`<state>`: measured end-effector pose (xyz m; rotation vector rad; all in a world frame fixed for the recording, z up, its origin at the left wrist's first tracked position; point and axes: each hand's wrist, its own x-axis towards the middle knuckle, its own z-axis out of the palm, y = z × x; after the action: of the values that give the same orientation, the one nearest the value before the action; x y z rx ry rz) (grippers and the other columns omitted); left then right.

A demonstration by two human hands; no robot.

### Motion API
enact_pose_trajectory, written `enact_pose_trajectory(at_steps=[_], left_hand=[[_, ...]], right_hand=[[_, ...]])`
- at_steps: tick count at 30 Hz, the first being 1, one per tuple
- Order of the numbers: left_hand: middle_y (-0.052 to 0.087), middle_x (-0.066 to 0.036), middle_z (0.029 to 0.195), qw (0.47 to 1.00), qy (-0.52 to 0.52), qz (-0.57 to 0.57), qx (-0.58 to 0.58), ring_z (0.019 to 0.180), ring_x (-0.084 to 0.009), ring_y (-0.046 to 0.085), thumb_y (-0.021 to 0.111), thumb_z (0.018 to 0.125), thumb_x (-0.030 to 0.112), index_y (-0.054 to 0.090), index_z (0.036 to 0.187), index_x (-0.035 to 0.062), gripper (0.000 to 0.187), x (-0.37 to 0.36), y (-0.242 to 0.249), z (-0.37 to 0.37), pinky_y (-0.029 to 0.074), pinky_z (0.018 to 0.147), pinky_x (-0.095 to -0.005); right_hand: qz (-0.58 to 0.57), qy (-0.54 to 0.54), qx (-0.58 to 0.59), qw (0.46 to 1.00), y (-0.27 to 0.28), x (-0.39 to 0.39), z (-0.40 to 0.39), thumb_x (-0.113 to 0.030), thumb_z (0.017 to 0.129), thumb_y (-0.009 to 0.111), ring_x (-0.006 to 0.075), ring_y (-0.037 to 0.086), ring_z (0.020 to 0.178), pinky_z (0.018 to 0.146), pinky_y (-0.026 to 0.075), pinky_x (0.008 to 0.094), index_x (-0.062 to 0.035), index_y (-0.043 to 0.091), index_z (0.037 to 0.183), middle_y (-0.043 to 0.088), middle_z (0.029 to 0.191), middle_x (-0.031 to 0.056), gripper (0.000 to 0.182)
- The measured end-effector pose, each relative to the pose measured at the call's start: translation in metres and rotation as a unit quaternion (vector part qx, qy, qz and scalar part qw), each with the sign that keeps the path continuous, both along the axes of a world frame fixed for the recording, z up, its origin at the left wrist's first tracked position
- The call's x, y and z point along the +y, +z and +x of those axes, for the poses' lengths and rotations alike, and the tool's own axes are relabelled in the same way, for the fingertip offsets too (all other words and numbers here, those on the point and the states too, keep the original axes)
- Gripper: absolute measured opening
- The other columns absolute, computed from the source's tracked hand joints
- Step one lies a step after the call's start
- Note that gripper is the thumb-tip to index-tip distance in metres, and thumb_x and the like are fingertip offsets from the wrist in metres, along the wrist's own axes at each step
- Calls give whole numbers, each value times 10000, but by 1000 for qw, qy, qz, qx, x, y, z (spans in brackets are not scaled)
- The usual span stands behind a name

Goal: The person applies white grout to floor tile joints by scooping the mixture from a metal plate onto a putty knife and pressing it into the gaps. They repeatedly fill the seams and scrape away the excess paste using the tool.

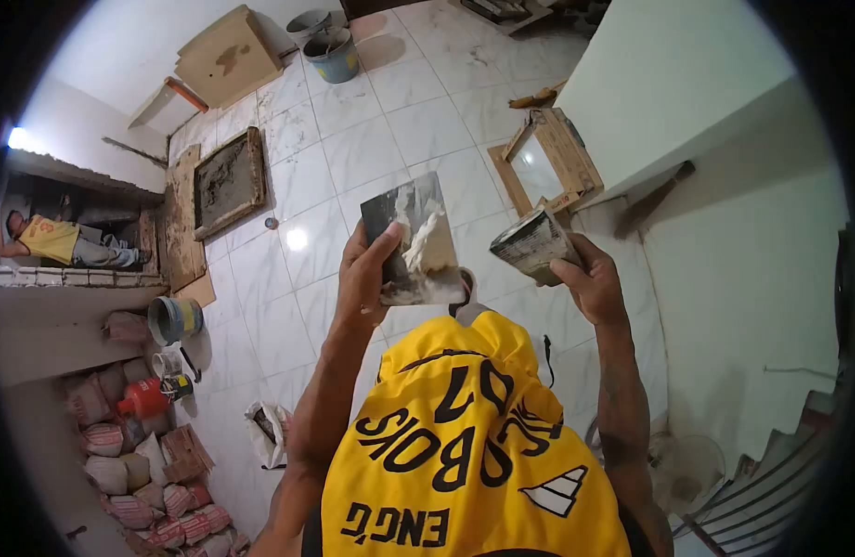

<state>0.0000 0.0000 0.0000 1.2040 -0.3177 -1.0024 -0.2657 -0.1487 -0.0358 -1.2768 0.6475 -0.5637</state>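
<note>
My left hand is closed round the edge of a flat dark plate, its thumb on the upper face. Pale wet paste is smeared over the plate's middle and right side. To the right, my right hand grips a wide putty knife, whose broad edge points left and is streaked with grey residue. The plate and the knife are apart, both held above the tiled floor.
Buckets stand at the top. A framed mortar tray lies left, a cardboard-edged frame right. Several sacks and a red container are lower left. Another person is in an opening at far left; stair railings are lower right.
</note>
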Motion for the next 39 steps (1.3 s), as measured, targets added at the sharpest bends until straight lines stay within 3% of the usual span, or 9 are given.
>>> enact_pose_trajectory(at_steps=[4,12,14,20,23,27,30,33,39], left_hand=[[616,-84,1034,994,-20,98,48,871,-133,624,607,903,195,497,1230,1,396,-35,-7,-3,535,755,-279],[616,-102,1049,990,-21,88,106,892,-147,633,630,877,214,493,1227,-7,436,-43,-21,13,537,794,-287],[619,-105,1054,990,-34,77,110,877,-145,636,628,878,192,493,1227,-13,427,-18,-17,0,541,777,-278],[616,-96,1008,984,-59,98,137,824,-134,640,610,889,174,497,1213,-30,400,-33,-27,23,547,724,-247],[611,-91,986,983,-64,118,127,812,-133,638,599,894,170,497,1208,-37,389,-51,-35,45,549,702,-244],[613,-95,1008,978,-136,100,119,826,-138,635,587,904,169,495,1212,-42,385,-83,-62,88,546,710,-264],[616,-92,1045,965,-149,145,157,854,-156,635,579,907,149,497,1233,-30,380,-153,-72,198,546,736,-280],[624,-86,1034,954,-189,178,152,855,-160,639,582,905,136,497,1242,-25,383,-186,-83,245,551,727,-283],[642,-72,974,940,-251,200,118,764,-127,650,582,909,133,532,1183,-19,317,-262,-96,323,560,662,-269]], right_hand=[[73,77,7,994,5,-62,7,-49,837,677,127,629,886,773,556,287,18,592,1162,651,999,79,342],[-86,182,99,974,44,-93,61,-66,816,699,82,611,772,681,523,241,0,621,1115,662,896,52,316],[-125,191,123,966,64,-64,49,-72,806,706,79,610,767,669,514,233,1,620,1113,664,888,55,327],[-207,149,198,946,78,-55,55,-107,818,699,93,609,791,687,509,240,7,595,1150,665,907,71,366],[-238,71,207,946,47,-49,53,-123,824,698,111,601,847,720,505,246,17,584,1161,655,940,77,383],[-44,-44,222,973,-22,-46,44,-146,823,687,120,586,872,750,497,256,31,581,1147,636,941,79,383],[115,-93,239,960,-41,-85,120,-108,833,650,111,583,886,792,479,241,48,565,1172,630,994,66,383],[165,-158,290,929,-48,-68,141,-157,821,662,120,570,812,720,477,254,36,585,1127,630,937,72,370],[272,-298,251,880,-64,-47,173,-132,836,662,123,573,786,685,480,257,58,583,1154,638,941,78,379]])
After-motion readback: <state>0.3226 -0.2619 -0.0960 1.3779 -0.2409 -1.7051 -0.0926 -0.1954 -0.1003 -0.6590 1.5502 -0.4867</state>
